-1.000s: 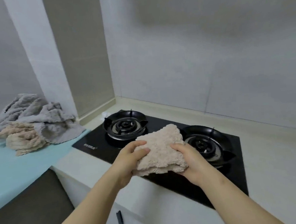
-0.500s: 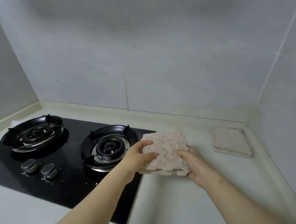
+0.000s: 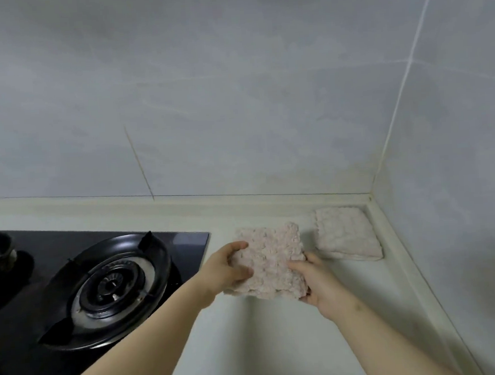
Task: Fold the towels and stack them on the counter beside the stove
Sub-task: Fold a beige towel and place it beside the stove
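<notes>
No legible text, brand, number or sign anywhere in view; stove (image 3: 186,244) glass shows no readable marking from here.

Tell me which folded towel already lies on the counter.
The paler towel in the corner; the pinkish towel is held by the left hand and right hand.

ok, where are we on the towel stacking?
Done: one folded towel lies flat in the counter corner, right of the stove. In hand: left hand and right hand grip a second towel, folded, just left of the first, not yet stacked. Left: set it on top; any other towels are out of view.
</notes>
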Demonstrator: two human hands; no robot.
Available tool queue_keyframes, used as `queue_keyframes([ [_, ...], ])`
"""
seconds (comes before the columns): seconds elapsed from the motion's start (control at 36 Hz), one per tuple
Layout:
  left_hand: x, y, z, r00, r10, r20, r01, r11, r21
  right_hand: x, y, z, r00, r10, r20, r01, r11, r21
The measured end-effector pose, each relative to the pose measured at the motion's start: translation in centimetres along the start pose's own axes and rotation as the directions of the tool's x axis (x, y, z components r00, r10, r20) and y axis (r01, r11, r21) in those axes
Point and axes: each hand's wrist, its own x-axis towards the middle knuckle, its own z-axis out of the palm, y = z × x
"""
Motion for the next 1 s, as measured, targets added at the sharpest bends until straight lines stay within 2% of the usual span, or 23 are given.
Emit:
queue_keyframes([
  [0.19,5.3,-0.3,-0.7,1.0,0.002,0.012,-0.004,0.993,0.114,4.7,-0.3,0.8,0.996,-0.014,-0.083,0.011,0.999,-0.043],
  [0.31,8.5,-0.4,-1.0,1.0,-0.007,-0.007,0.007,0.999,0.05,7.7,-0.5,0.9,0.984,-0.056,-0.168,0.045,0.997,-0.067],
  [0.47,12.8,-0.6,-0.7,0.999,-0.03,0.027,0.03,1.0,0.005,11.6,-1.0,0.7,0.95,-0.15,-0.273,0.093,0.973,-0.209],
  [0.67,15.5,-1.0,-0.4,0.999,-0.038,0.036,0.031,0.98,0.197,13.0,-0.6,0.6,0.902,-0.213,-0.376,0.054,0.919,-0.39],
  [0.72,15.8,-1.1,-0.3,0.999,-0.037,0.018,0.032,0.971,0.237,13.2,-0.5,0.5,0.894,-0.23,-0.386,0.054,0.908,-0.416],
  [0.83,15.2,-0.7,0.0,0.991,-0.115,-0.061,0.128,0.946,0.297,13.2,-0.3,0.9,0.887,-0.26,-0.383,0.066,0.89,-0.452],
  [1.0,12.1,0.1,0.3,0.978,-0.063,-0.197,0.128,0.932,0.338,11.3,-0.3,1.9,0.89,-0.277,-0.363,0.093,0.888,-0.45],
])
